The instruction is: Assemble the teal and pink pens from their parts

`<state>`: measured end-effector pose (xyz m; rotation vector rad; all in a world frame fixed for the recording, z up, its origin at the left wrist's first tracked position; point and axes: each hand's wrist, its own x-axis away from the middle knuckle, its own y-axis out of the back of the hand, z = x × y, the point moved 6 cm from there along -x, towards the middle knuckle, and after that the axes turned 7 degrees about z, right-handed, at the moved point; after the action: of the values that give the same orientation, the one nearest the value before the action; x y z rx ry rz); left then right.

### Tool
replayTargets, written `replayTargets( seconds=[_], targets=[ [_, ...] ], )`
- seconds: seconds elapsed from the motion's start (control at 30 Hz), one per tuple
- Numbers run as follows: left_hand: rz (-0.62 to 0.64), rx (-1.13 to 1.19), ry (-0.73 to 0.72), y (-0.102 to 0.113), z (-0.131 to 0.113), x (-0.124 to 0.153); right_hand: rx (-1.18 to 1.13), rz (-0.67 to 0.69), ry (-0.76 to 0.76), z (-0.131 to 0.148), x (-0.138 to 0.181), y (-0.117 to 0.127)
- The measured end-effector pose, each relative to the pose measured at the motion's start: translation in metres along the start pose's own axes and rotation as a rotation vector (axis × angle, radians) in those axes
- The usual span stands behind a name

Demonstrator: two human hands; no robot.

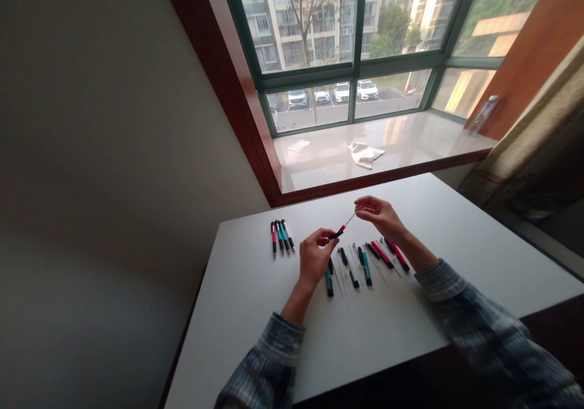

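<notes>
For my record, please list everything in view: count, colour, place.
Pens: four, black with red, teal, white, table's left
Loose pen parts: many, black, red, teal, pale, between forearms
Held part: one, red-black, above loose parts
Thin rod: one, pale, meeting held part
Table: one, white, beneath
Wall: one, grey, left
Window: one, green-framed, beyond table
Paper: one, white, sill's left
Crumpled sheet: one, white, sill's middle
Bottle-like object: one, clear, sill's right
Curtain: one, beige, right
Cars: several, white, outside
Buildings, trees: several, pale, green, outside
Left hand: one, holding held part
Right hand: one, holding thin rod
Sleeves: two, blue plaid, forearms
</notes>
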<state>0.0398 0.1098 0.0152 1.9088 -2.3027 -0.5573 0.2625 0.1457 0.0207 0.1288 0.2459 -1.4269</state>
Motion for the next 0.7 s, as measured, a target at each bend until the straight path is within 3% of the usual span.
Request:
replayTargets(
  seconds=[0.33,0.7],
  targets=[
    [0.031,-0.039,-0.002,-0.002,-0.001,-0.001,0.122,0.163,0.011,0.006,0.001,-0.013],
    [0.096,0.006,-0.074,-0.009,-0.012,0.0,0.497,0.347,0.223,0.034,0.014,-0.039]
  ],
)
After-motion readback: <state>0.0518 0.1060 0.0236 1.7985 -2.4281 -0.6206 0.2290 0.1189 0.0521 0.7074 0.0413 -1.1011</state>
